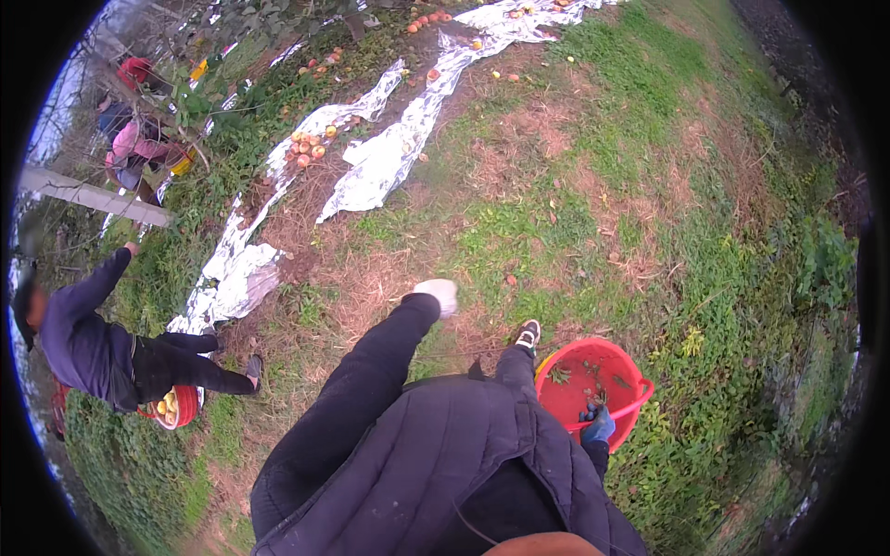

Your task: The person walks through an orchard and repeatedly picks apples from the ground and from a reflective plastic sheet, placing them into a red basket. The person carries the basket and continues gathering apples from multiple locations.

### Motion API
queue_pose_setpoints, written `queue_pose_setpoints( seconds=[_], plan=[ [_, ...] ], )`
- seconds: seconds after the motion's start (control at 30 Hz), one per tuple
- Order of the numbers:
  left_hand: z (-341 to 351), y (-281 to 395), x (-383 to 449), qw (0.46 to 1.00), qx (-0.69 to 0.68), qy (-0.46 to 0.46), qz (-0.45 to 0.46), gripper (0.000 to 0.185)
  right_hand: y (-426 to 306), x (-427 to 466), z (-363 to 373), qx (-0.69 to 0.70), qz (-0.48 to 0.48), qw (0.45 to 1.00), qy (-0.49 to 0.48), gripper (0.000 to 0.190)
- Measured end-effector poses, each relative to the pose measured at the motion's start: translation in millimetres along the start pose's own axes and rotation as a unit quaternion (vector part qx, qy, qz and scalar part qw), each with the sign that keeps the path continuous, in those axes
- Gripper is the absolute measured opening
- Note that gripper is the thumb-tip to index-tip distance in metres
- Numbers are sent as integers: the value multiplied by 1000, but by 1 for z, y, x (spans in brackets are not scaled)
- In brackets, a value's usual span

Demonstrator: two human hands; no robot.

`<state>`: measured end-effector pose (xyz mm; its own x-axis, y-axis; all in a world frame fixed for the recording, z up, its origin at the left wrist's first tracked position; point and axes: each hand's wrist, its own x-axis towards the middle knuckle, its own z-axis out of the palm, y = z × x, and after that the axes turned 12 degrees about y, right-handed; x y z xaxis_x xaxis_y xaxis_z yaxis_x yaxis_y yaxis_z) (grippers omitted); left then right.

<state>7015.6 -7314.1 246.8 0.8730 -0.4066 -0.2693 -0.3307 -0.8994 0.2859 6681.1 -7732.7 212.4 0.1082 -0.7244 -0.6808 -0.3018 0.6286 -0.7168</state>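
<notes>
My right hand (598, 422), in a blue glove, is closed on the handle of a red plastic basket (629, 361) held at my right side. A few leaves lie inside the basket, and a bit of yellow shows behind its left rim. My left hand is out of view. Before me are my dark padded jacket and my legs in mid-stride on grass, one shoe whitish and blurred, the other dark and white. Strips of silver reflective film (375, 167) run over the ground ahead, with a cluster of apples (304, 147) on and beside one strip.
At the left a person (90, 340) in dark clothes stands by a red basket (186, 406) of yellowish apples. Farther off, people bend near yellow containers (183, 162). A pale post (97, 197) slants near branches. More apples (427, 21) lie ahead; dense plants line the right.
</notes>
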Motion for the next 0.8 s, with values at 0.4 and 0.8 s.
queue_pose_setpoints(
  seconds=[0.4, 0.8],
  plan=[
    [31, -52, -47, 954, -35, -129, -269, 30, -162, 144, 219, -200, 97, 971, -85, 11],
    [-47, -34, 449, 981, 110, -157, -40, 25, -373, 233, 521, -289, -105, 942, -136, 21]
  ],
)
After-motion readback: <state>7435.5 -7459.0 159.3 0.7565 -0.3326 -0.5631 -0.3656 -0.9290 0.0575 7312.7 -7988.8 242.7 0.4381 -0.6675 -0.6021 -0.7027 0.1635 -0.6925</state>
